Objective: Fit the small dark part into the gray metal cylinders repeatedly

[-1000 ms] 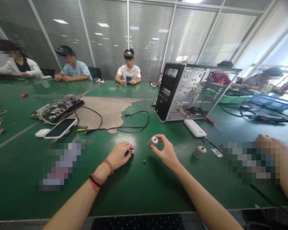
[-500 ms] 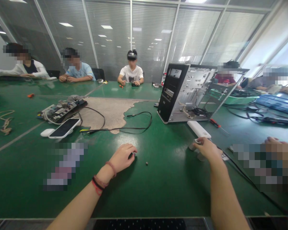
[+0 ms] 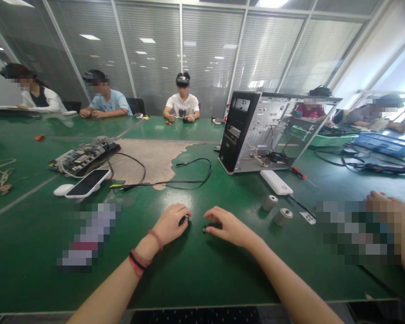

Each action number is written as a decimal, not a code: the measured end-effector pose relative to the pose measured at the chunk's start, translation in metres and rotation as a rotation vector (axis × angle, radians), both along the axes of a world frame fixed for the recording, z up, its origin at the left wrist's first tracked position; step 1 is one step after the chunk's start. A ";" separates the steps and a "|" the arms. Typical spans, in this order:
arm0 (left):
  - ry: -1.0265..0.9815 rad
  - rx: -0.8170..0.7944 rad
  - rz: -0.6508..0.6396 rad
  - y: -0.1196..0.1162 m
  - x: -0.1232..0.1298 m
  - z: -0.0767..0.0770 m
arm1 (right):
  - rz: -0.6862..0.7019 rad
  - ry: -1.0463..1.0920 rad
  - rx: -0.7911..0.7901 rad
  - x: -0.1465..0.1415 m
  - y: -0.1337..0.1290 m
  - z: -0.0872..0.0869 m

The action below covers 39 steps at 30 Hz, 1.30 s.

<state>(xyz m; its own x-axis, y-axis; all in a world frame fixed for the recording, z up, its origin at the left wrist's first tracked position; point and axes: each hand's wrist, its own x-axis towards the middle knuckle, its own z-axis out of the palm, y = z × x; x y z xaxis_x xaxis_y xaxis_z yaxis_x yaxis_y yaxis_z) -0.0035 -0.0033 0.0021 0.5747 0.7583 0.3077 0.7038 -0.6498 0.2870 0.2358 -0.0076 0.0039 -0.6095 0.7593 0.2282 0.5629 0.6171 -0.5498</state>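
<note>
Cyl (image 3: 269,203) now down nr twin (image 3: 283,217) | R fingers (image 3: 213,231) half-open, empty, by tiny pt (image 3: 204,230) | L fingers (image 3: 185,210) gripping drk pt (image 3: 187,218)

The green table (image 3: 148,279) has room for a hand to slide between the left hand (image 3: 171,221) and the phone (image 3: 88,183), but two metal cans (image 3: 270,203) and a big computer case (image 3: 240,130) block the way past the right hand (image 3: 230,226).

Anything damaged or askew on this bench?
Yes. The green tabletop has a large pale patch with a ragged edge, left of the computer case, as if the covering had peeled away. The case's side is open, exposing its insides, though that may be deliberate. No spill visible.
</note>
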 end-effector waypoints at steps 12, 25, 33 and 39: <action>-0.016 0.006 -0.008 -0.001 0.002 0.000 | -0.222 0.055 0.174 0.038 0.015 0.001; -0.010 0.002 -0.016 -0.003 0.004 0.000 | -1.134 -0.136 0.130 0.176 0.037 -0.014; -0.015 -0.012 -0.015 -0.003 0.004 -0.002 | -1.039 -0.194 0.142 0.179 0.039 -0.017; -0.021 -0.006 -0.023 -0.004 0.003 -0.001 | -1.053 -0.169 0.123 0.176 0.041 -0.020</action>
